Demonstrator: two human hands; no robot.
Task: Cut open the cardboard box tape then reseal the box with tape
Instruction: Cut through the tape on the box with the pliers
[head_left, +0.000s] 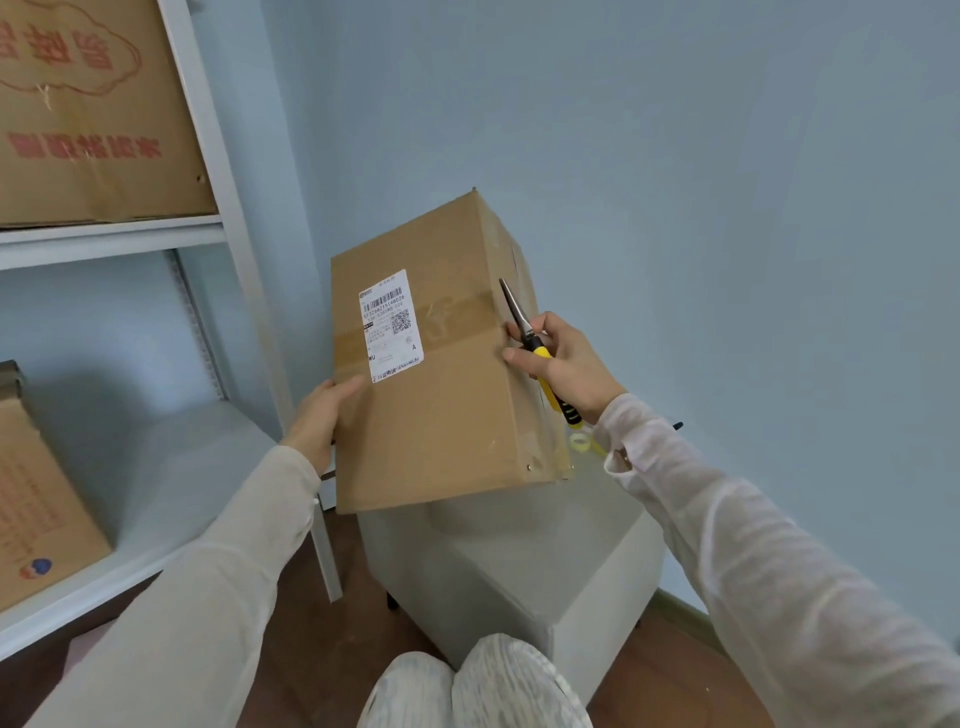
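The cardboard box (436, 364) is resting on a grey stool (514, 561), its taped, labelled face turned toward the camera. The left hand (318, 415) is lying flat against its left edge, fingers released. The right hand (563, 358) is clenching scissors (524, 327), blades closed, touching the box's right edge beside the brown tape (452, 317).

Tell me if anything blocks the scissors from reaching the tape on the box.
Nothing visible does. The right hand holds the scissors with blades closed at the box's right edge, right by the tape. The white label covers the tape farther left.
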